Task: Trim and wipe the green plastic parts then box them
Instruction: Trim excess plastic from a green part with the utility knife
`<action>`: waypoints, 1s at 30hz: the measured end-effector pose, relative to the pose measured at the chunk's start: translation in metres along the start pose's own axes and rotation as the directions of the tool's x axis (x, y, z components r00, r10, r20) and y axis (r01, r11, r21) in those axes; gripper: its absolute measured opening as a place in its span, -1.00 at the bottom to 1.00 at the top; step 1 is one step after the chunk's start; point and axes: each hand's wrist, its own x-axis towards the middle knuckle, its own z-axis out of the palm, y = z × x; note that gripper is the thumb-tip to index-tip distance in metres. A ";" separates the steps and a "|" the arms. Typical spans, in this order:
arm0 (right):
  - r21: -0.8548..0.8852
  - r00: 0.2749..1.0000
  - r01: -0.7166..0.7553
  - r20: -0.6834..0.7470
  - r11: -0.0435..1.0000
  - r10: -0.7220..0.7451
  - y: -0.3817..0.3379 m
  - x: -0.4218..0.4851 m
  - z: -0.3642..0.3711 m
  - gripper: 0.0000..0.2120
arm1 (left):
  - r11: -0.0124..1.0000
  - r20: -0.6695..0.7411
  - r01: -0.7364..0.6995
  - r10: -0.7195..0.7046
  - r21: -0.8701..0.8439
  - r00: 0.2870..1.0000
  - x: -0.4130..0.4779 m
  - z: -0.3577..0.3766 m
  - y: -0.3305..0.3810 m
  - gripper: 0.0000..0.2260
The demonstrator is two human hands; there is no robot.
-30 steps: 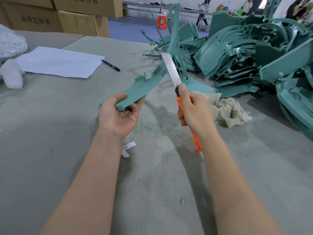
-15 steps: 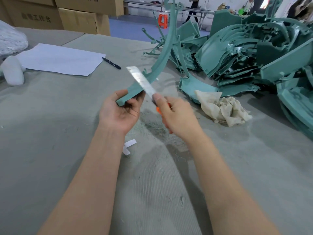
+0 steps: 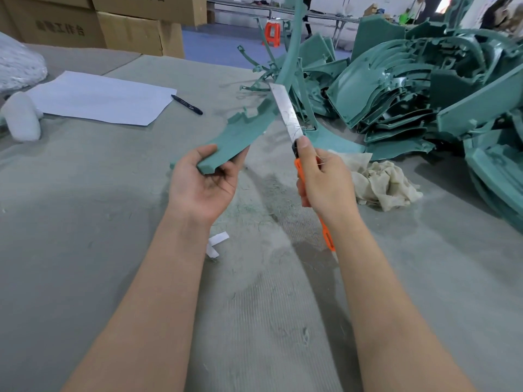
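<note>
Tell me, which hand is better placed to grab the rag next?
Probably the right hand: the rag lies just beside it; the left hand holds the green part farther off. The knife must go down first.

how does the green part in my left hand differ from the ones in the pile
The held green part is up off the table, gripped at one end by the left hand; the pile lies heaped on the table. The held part is one long curved strip; the pile is many parts nested. The knife in the right hand crosses the held part; no hand touches the pile. Both are green plastic.
</note>
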 end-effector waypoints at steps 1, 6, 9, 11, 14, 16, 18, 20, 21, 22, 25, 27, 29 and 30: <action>-0.016 1.000 0.002 -0.010 1.000 -0.002 0.001 0.001 0.000 -0.52 | 1.000 0.013 0.014 -0.013 -0.024 1.000 -0.001 0.001 -0.001 -0.84; -0.014 1.000 0.029 0.003 0.999 -0.029 0.001 0.001 0.001 -0.51 | 0.992 0.030 0.052 -0.049 -0.118 0.998 -0.004 0.003 -0.005 -0.79; 0.005 0.998 0.017 0.053 1.000 -0.018 -0.003 -0.003 0.005 -0.51 | 0.983 0.049 0.060 -0.052 -0.171 0.997 -0.006 0.005 -0.006 -0.73; 0.000 0.996 0.009 0.087 1.000 -0.009 -0.006 -0.006 0.008 -0.52 | 0.979 0.040 0.048 -0.041 -0.200 0.998 -0.006 0.005 -0.005 -0.65; 0.006 0.993 0.011 0.117 1.000 -0.011 -0.008 -0.007 0.007 -0.52 | 0.977 0.029 0.034 -0.029 -0.210 0.999 -0.006 0.004 -0.004 -0.61; 0.010 0.992 0.015 0.126 1.000 -0.017 -0.009 -0.007 0.006 -0.51 | 0.975 0.031 0.038 -0.032 -0.219 0.999 -0.005 0.004 -0.004 -0.61; 0.012 0.991 0.015 0.135 1.000 -0.017 -0.009 -0.008 0.006 -0.51 | 0.974 0.043 0.039 -0.030 -0.223 0.999 -0.005 0.003 -0.004 -0.60; 0.029 0.990 0.008 0.137 1.000 -0.011 -0.009 -0.008 0.005 -0.51 | 0.973 0.055 0.042 -0.030 -0.229 0.998 -0.006 0.003 -0.004 -0.58; 0.041 0.991 0.006 0.137 0.999 -0.012 -0.010 -0.008 0.004 -0.51 | 0.973 0.059 0.043 -0.030 -0.229 0.998 -0.006 0.003 -0.004 -0.57; 0.045 0.989 0.012 0.145 0.999 -0.018 -0.010 -0.008 0.005 -0.52 | 0.973 0.059 0.043 -0.030 -0.228 0.998 -0.006 0.004 -0.005 -0.57; -0.070 0.960 0.114 0.265 0.991 -0.092 -0.013 -0.014 0.015 -0.53 | 0.973 0.035 0.030 -0.023 -0.229 0.999 -0.004 0.006 -0.005 -0.75; -0.098 0.932 0.140 0.350 0.985 -0.098 -0.017 -0.018 0.024 -0.52 | 0.969 0.037 0.014 -0.005 -0.245 0.999 -0.004 0.006 -0.004 -0.81; -0.069 0.905 0.123 0.417 0.990 -0.083 -0.018 -0.020 0.026 -0.52 | 0.981 0.053 -0.010 0.021 -0.195 0.998 -0.003 0.004 -0.003 -0.75; -0.065 0.889 0.119 0.452 0.991 -0.077 -0.019 -0.020 0.024 -0.53 | 0.988 0.050 -0.023 0.031 -0.156 0.998 -0.002 0.003 -0.003 -0.75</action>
